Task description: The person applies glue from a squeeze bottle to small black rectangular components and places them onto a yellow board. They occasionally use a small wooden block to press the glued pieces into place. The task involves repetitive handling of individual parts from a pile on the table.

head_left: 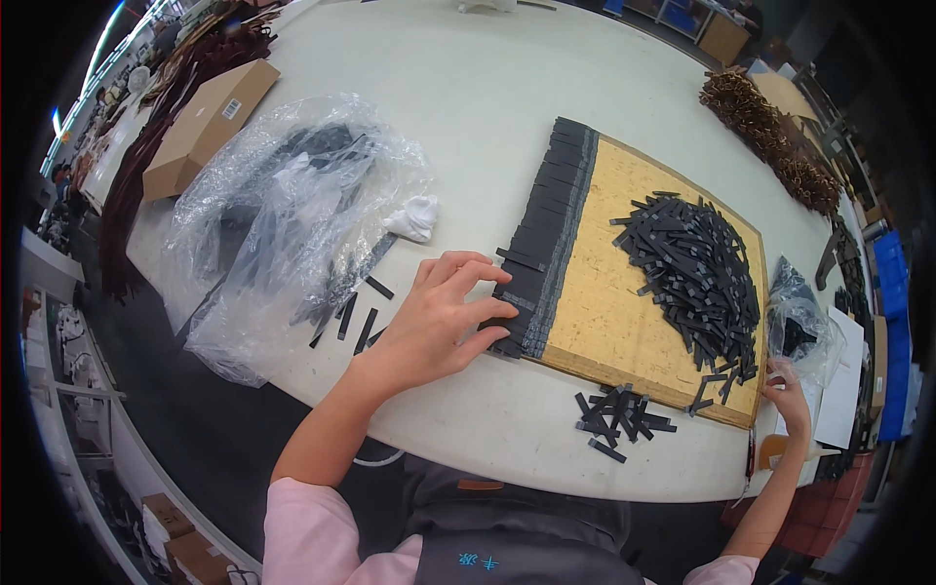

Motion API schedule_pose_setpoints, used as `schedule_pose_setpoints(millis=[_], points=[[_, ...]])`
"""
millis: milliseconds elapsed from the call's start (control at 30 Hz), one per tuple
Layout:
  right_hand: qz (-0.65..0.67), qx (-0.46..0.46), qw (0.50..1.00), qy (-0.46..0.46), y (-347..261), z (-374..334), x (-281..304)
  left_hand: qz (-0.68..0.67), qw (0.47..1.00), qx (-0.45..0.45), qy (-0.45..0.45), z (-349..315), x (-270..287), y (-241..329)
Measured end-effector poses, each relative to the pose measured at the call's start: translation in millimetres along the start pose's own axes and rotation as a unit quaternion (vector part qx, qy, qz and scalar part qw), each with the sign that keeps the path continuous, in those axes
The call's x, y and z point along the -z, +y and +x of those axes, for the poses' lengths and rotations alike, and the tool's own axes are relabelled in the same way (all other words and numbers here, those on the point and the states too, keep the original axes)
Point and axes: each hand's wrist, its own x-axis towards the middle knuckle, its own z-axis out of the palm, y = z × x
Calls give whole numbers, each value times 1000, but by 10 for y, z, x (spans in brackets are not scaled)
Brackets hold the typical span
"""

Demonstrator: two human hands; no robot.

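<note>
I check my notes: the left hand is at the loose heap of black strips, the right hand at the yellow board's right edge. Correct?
No: the head view shows the left hand at the row of strips along the left edge of the board.

My top [395, 562] is pale pink, its left sleeve [314, 531] ending around the elbow, its right sleeve [723, 571] just showing on the near right. Over it lies a dark grey apron [565, 554] with small blue lettering [478, 561], and farther off, a brown patch [480, 485]. My left hand [439, 317] and right hand [784, 392] are bare

Strips [694, 278] on board [597, 283], bag [283, 210] left
</note>
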Motion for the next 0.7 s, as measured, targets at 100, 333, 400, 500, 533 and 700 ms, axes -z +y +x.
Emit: schedule_pose_setpoints(millis=[100,333,400,500,533,700], points=[[-49,-13,999,-20,-152,30,-6,9,1000,1,0,-4,2,5],[-84,-31,992,-89,-143,152,138,2,1000,-1,2,0,-26,-4],[-109,-22,986,-124,-170,196,169,3,1000,-1,4,-4,-36,-3],[-106,-16,987,-122,-238,122,144,13,1000,-6,10,-15,-29,6],[-108,-11,986,-123,-233,129,142,19,1000,-11,13,-19,-25,9],[-116,-27,987,-111,-235,117,145,23,999,-21,22,-21,-42,17]])
